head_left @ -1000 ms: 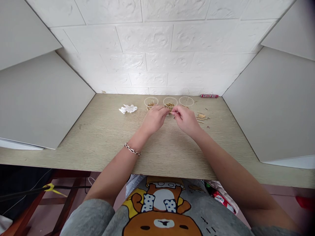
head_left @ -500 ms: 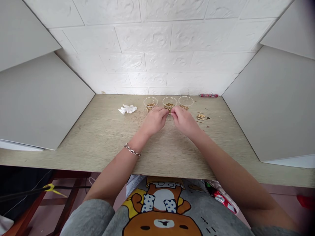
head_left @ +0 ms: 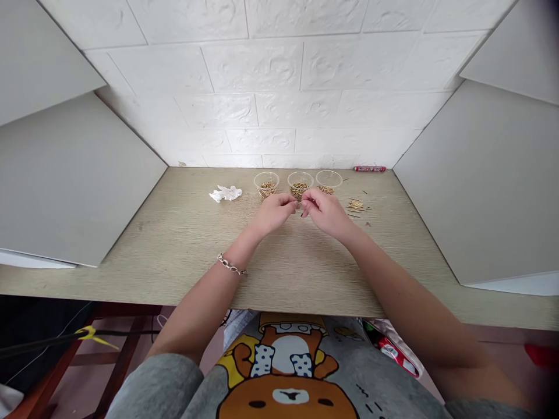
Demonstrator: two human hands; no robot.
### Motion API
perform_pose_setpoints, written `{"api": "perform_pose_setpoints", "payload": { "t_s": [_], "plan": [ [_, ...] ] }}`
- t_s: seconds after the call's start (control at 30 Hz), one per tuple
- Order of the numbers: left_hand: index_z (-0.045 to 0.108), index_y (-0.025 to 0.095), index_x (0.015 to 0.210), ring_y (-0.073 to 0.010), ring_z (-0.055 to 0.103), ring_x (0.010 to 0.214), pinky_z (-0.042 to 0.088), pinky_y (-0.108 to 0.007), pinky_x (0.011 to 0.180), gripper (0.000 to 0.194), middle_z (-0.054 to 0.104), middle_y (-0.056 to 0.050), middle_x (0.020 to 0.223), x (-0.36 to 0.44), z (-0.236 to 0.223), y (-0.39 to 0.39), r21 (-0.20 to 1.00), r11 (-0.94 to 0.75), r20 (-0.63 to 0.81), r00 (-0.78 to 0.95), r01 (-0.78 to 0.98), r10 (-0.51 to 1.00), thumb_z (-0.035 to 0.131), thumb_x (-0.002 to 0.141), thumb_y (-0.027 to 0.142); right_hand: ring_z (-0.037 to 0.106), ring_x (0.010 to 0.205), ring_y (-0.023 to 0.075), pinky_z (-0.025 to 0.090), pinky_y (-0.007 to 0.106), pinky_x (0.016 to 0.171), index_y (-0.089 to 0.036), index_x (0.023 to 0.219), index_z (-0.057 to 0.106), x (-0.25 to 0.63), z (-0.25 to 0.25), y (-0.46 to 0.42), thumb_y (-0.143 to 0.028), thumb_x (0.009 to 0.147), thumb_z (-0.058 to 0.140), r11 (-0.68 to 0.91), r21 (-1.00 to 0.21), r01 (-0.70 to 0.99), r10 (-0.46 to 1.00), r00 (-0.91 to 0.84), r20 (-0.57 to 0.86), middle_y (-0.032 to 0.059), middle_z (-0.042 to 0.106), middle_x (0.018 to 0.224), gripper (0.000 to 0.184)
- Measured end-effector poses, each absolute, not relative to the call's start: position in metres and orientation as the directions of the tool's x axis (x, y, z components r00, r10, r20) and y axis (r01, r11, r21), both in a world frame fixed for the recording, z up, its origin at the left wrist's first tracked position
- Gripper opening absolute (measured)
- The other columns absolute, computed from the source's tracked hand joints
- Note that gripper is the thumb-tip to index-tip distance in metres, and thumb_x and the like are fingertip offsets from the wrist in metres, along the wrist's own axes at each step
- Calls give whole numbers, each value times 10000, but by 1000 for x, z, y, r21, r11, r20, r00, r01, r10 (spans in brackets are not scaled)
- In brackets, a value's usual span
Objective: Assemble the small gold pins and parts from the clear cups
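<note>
Over the middle of the table, my left hand (head_left: 276,212) and my right hand (head_left: 324,211) meet with fingertips almost touching. Thumb and forefinger of each are pinched together. Between them a thin, pale gold-coloured piece (head_left: 299,202) just shows; it is too small to make out well. Right behind the hands stand three clear plastic cups. The left cup (head_left: 266,180) and the middle cup (head_left: 300,180) hold small gold-coloured metal pieces. The right cup (head_left: 329,178) has similar pieces low down, partly hidden by my right hand.
Thin gold-coloured pins (head_left: 356,206) lie loose to the right of my right hand. A crumpled white tissue (head_left: 225,194) is on the left. Against the wall at the back right lies a red tube-shaped wrapper (head_left: 369,169). Grey panels (head_left: 476,180) border the table (head_left: 301,273) on both sides.
Both hands have come slightly nearer to me and tilted, so more of the right fingers shows. The fingertips remain pinched close together. The cups and loose pins stay put.
</note>
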State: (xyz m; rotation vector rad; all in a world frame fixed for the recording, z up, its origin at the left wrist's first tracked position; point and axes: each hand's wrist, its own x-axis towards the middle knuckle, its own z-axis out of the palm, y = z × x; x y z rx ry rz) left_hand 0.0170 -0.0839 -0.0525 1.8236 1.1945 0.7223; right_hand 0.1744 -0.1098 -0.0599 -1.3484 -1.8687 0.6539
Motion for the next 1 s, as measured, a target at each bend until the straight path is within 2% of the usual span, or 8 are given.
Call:
{"api": "perform_pose_setpoints", "payload": {
  "t_s": [0.3, 0.63, 0.83, 1.0],
  "plan": [
    [608, 131, 692, -92, 442, 586, 364, -243, 600, 198, 507, 10, 600, 19, -57, -82, 956, -70, -46, 382, 285, 923, 520, 732, 304, 558, 646, 146, 376, 276, 631, -201, 767, 497, 175, -64, -107, -202, 818, 399, 339, -730, 593, 940, -185, 286, 6, 597, 683, 111],
    [610, 134, 655, -91, 450, 553, 372, -243, 565, 175, 533, 9, 593, 21, -66, -79, 928, -59, -69, 326, 367, 943, 528, 710, 279, 495, 677, 148, 338, 269, 614, -188, 719, 486, 177, -69, -103, -187, 850, 368, 473, -505, 722, 874, -311, 374, 25, 555, 711, 177],
    [605, 125, 660, -79, 446, 557, 376, -235, 577, 140, 515, 10, 578, 22, -66, -81, 967, -1, -87, 336, 253, 938, 545, 718, 238, 518, 656, 142, 365, 264, 618, -190, 734, 497, 175, -69, -104, -162, 823, 395, 415, -599, 685, 905, -244, 349, 16, 577, 694, 138],
    [593, 120, 641, -71, 425, 540, 357, -235, 569, 146, 494, 16, 561, 22, -68, -80, 971, 5, -86, 336, 238, 938, 543, 723, 230, 559, 606, 131, 393, 265, 622, -194, 727, 500, 173, -71, -105, -163, 813, 414, 343, -705, 621, 938, -184, 295, -10, 588, 633, 126]
  ]
}}
